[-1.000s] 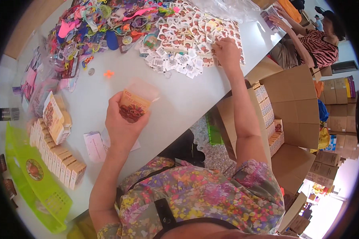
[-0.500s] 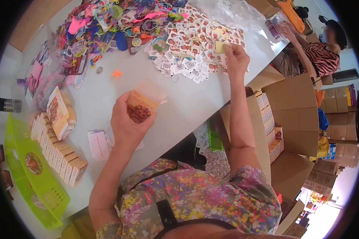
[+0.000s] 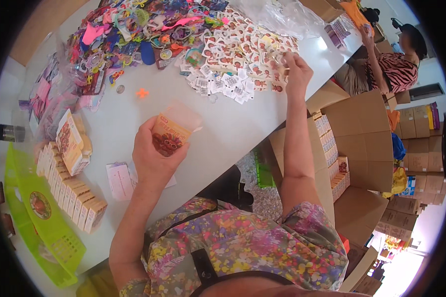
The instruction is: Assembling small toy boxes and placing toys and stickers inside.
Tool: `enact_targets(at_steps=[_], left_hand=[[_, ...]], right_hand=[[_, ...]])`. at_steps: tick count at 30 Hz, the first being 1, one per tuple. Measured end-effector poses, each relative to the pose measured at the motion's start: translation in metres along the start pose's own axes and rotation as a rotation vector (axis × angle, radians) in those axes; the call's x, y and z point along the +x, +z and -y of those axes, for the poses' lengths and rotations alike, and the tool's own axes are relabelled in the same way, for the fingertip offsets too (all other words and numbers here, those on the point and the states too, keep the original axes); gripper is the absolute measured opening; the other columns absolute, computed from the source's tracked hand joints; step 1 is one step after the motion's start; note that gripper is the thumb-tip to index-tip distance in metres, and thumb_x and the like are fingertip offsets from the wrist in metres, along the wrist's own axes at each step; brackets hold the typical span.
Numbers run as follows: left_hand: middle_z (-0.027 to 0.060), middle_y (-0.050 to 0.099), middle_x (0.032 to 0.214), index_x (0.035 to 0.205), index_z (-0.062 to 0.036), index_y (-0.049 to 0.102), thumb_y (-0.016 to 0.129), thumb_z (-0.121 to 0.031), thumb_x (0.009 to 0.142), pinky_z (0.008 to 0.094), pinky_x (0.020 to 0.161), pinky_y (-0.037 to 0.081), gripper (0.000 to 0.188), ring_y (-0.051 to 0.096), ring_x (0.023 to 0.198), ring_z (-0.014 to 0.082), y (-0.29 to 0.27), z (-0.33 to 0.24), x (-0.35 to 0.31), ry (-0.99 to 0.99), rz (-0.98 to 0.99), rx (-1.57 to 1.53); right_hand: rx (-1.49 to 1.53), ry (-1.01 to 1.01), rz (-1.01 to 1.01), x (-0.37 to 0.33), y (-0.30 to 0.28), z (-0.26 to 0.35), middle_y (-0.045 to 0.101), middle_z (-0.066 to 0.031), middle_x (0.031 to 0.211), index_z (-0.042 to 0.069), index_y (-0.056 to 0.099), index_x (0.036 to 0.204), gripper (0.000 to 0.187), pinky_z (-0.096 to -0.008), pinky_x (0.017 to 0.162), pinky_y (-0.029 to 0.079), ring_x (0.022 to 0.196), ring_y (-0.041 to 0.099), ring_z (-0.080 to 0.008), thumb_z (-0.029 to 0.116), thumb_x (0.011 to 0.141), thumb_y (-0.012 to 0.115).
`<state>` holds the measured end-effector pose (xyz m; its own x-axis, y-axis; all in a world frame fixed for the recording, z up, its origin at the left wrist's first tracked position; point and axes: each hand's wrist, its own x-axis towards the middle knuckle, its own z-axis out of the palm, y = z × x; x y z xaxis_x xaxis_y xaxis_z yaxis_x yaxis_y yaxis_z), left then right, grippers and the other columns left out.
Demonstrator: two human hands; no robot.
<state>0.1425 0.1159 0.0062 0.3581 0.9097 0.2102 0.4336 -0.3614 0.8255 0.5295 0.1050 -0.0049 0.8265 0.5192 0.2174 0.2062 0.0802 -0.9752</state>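
Observation:
My left hand is wrapped around a small orange-yellow carton with a red cartoon character on its front. The carton is tilted, its top flap raised, over the near middle of the white table. Out to the right, my right hand reaches over a spread of small printed stickers. Its fingertips are pinched together at the right edge of that pile; blur hides what they hold, if anything. Folded white paper slips lie just left of it.
A heap of colourful small toys covers the far left. Finished-looking cartons stand in a row beside a lime-green basket. An open cardboard box of cartons stands at the right. Beyond sits another person in a striped top.
The pale yellow square in my right hand no longer shows; that hand is still at the sticker pile. My left hand, with the carton, has shifted slightly left. The other person's arm has lifted.

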Motion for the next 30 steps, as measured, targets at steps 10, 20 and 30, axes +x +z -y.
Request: enact_targets(at_steps=[10, 20, 30], left_hand=[[0.0142, 0.058, 0.109, 0.122, -0.0021, 0.048, 0.084, -0.02, 0.065, 0.0385, 0.084, 0.05, 0.07, 0.059, 0.099, 0.0292, 0.007, -0.002, 0.007, 0.047, -0.043, 0.083], [0.0118, 0.061, 0.102, 0.121, -0.001, 0.042, 0.085, -0.012, 0.068, 0.0282, 0.073, 0.056, 0.07, 0.064, 0.087, 0.0147, -0.02, 0.005, 0.005, -0.106, -0.081, -0.154], [0.0108, 0.058, 0.109, 0.122, 0.0027, 0.041, 0.083, -0.011, 0.072, 0.0254, 0.075, 0.052, 0.067, 0.06, 0.092, 0.0129, -0.038, 0.022, 0.021, -0.2, -0.278, -0.453]], right_hand=[[-0.197, -0.443, 0.801, -0.153, 0.099, 0.095, 0.067, -0.003, 0.08, 0.005, 0.071, 0.08, 0.005, -0.0263, 0.062, 0.048, 0.07, 0.06, -0.0146, 0.007, 0.076, 0.074], [-0.254, -0.887, 0.931, -0.151, 0.159, 0.107, 0.061, -0.0044, 0.089, 0.007, 0.07, 0.08, 0.01, -0.0311, 0.062, 0.048, 0.08, 0.06, -0.0206, 0.011, 0.074, 0.077], [-0.097, -0.405, 0.926, -0.136, 0.156, 0.09, 0.065, -0.0018, 0.098, 0.002, 0.068, 0.089, 0.007, -0.0198, 0.065, 0.044, 0.077, 0.057, -0.008, 0.007, 0.084, 0.07]])
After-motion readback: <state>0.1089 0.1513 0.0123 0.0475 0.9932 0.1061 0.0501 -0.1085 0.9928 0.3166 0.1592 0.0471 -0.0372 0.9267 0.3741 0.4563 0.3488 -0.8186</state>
